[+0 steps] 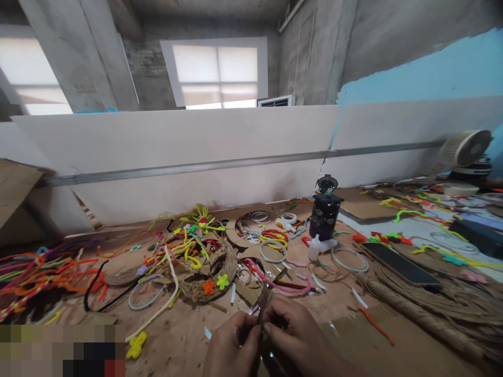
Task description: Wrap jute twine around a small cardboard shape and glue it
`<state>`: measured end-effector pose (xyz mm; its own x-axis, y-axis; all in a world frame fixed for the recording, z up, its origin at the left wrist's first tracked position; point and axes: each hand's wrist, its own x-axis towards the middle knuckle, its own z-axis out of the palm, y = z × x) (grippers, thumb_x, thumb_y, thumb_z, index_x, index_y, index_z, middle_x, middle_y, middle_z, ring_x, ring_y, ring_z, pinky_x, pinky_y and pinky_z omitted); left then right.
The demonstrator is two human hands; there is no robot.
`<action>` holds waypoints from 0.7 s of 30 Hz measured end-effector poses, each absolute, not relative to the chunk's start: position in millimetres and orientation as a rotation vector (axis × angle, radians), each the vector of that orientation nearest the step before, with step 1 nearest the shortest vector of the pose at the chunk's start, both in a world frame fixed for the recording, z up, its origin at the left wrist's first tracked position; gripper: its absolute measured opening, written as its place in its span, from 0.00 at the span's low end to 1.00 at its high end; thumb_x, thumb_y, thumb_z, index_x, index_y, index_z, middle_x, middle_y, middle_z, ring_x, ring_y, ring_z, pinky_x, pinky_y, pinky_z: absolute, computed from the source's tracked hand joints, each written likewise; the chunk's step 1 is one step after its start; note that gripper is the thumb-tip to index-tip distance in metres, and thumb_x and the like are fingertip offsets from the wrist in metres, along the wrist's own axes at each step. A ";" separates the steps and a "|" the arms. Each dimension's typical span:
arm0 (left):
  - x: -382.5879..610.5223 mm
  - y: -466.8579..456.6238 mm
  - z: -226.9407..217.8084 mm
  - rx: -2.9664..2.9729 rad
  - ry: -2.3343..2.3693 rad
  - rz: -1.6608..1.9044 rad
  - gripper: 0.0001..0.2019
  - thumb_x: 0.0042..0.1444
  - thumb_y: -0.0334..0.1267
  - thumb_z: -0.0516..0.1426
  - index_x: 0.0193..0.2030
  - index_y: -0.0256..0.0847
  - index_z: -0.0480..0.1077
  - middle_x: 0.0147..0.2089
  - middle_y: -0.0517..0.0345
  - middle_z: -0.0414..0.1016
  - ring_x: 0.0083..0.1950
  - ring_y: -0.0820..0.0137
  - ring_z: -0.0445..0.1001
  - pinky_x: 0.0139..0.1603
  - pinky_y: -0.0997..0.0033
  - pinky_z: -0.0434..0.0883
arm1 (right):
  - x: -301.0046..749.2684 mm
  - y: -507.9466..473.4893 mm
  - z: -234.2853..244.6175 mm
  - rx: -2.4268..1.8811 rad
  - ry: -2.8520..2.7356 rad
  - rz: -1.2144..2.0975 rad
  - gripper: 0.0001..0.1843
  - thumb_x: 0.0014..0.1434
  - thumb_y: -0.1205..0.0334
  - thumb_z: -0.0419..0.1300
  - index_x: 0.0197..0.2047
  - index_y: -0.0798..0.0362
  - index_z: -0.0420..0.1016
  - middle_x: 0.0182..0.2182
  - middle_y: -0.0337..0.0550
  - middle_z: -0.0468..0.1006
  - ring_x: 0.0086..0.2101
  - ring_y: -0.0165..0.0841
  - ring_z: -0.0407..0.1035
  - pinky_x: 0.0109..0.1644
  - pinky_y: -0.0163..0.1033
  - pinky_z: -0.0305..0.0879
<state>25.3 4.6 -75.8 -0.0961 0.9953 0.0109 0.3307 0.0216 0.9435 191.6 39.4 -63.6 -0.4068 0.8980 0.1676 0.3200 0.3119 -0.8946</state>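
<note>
At the bottom middle, my left hand (pixel 234 340) and my right hand (pixel 293 330) meet with fingertips pinched. Between them is a narrow brown strip (pixel 264 302), its upper end sticking up; I cannot make out its material. Just beyond lies a wreath wound with brown cord (pixel 226 269), with an orange fuzzy flower (pixel 209 286) and a yellow-green one (pixel 222 282) on its near rim. A pink pipe cleaner (pixel 275 285) curves past my fingers. To the left of my left hand rests a yellow flower (pixel 136 345).
A dark cup with an open lid (pixel 325 212) stands behind small glue bottles (pixel 314 247). On the right, a phone (pixel 401 264) lies on coiled brown cord (pixel 436 309). Loose pipe cleaners (pixel 51 277) crowd the left. A fan (pixel 467 149) stands back right, by a white partition (pixel 196 141).
</note>
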 end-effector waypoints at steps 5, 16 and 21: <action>20.0 5.3 -74.6 1.490 1.538 1.020 0.11 0.58 0.42 0.57 0.35 0.41 0.80 0.35 0.52 0.86 0.38 0.62 0.82 0.37 0.72 0.72 | 191.5 39.0 -63.8 -1.090 -1.929 1.043 0.05 0.56 0.61 0.58 0.31 0.53 0.73 0.31 0.43 0.76 0.34 0.36 0.68 0.37 0.38 0.59; 20.5 6.1 -79.9 1.501 1.555 1.021 0.13 0.59 0.43 0.56 0.36 0.42 0.80 0.35 0.52 0.86 0.38 0.61 0.82 0.36 0.72 0.71 | 190.7 39.0 -62.1 -1.101 -1.906 1.063 0.05 0.55 0.61 0.58 0.30 0.53 0.72 0.31 0.43 0.75 0.33 0.37 0.67 0.37 0.38 0.59; 21.0 5.7 -78.6 1.467 1.501 1.047 0.12 0.59 0.43 0.56 0.33 0.41 0.79 0.32 0.53 0.85 0.35 0.63 0.81 0.36 0.72 0.72 | 191.1 39.6 -60.8 -1.088 -1.888 1.096 0.06 0.54 0.59 0.58 0.30 0.52 0.70 0.30 0.43 0.75 0.33 0.37 0.67 0.37 0.38 0.59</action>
